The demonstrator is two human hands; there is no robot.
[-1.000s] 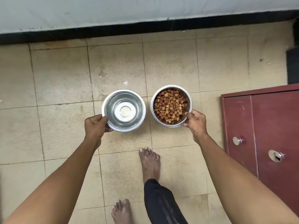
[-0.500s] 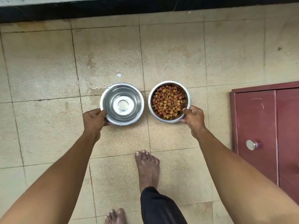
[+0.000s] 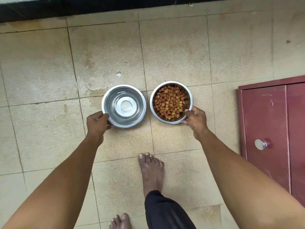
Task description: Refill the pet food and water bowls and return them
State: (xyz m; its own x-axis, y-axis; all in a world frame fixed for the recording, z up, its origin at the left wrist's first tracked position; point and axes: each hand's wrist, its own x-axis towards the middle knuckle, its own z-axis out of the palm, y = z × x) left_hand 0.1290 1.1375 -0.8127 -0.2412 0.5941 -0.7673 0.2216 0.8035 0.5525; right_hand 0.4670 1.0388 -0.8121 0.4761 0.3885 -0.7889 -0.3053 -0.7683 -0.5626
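Note:
Two steel bowls sit side by side over the beige tiled floor. The water bowl (image 3: 124,105) on the left holds clear water, and my left hand (image 3: 96,123) grips its near-left rim. The food bowl (image 3: 170,101) on the right is filled with brown and orange kibble, and my right hand (image 3: 196,120) grips its near-right rim. Whether the bowls rest on the tiles or hang just above them I cannot tell.
A dark red cabinet door (image 3: 270,129) with a round metal knob stands open at the right. A black skirting strip (image 3: 99,7) runs along the far wall. A wet streak (image 3: 94,88) marks the tiles behind the water bowl. My bare feet (image 3: 151,171) stand close behind the bowls.
Both bowls have moved forward and down toward the floor with my hands still on their rims. The view has dipped, so the far wall has slid out of the top.

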